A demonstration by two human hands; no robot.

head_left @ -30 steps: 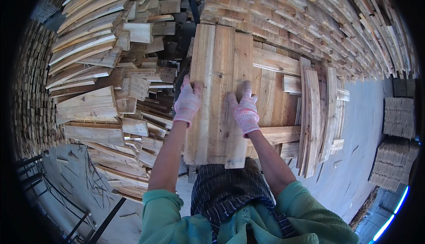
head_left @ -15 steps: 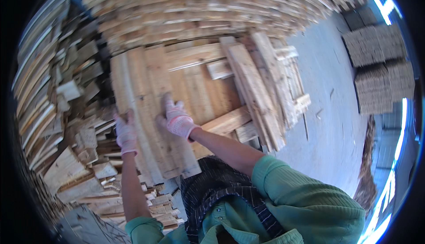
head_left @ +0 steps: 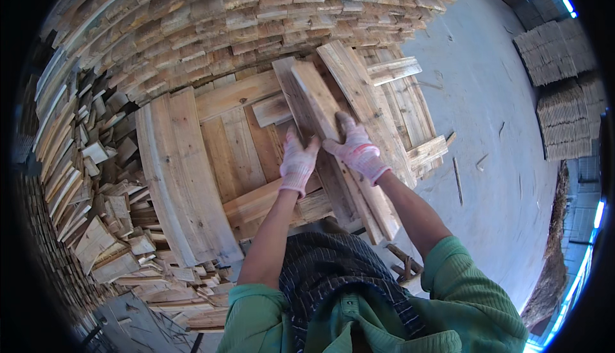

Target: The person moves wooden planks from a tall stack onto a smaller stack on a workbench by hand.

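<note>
Both hands wear pale gloves with pinkish bands. My right hand (head_left: 359,152) spans a narrow plank (head_left: 314,90), thumb at its left edge and fingers at its right. My left hand (head_left: 299,164) lies just left of it, at a darker plank (head_left: 291,87), with thumb and fingers apart. These planks slant across a wooden frame (head_left: 246,204), overlapping a wider plank (head_left: 365,109) on the right. Wide boards (head_left: 176,161) lie side by side over the frame's left end. A short wood block (head_left: 271,110) rests near the frame's far side.
Beyond the frame rises a tall stack of boards (head_left: 243,20). Scrap wood (head_left: 118,212) is heaped at the left. Grey floor (head_left: 493,97) extends on the right, with loose sticks (head_left: 457,180) and bundled stacks (head_left: 564,122) farther off.
Both hands have moved right from the wide boards to the slanting planks. The narrow plank has shifted and turned on the pile, and the view has shifted somewhat.
</note>
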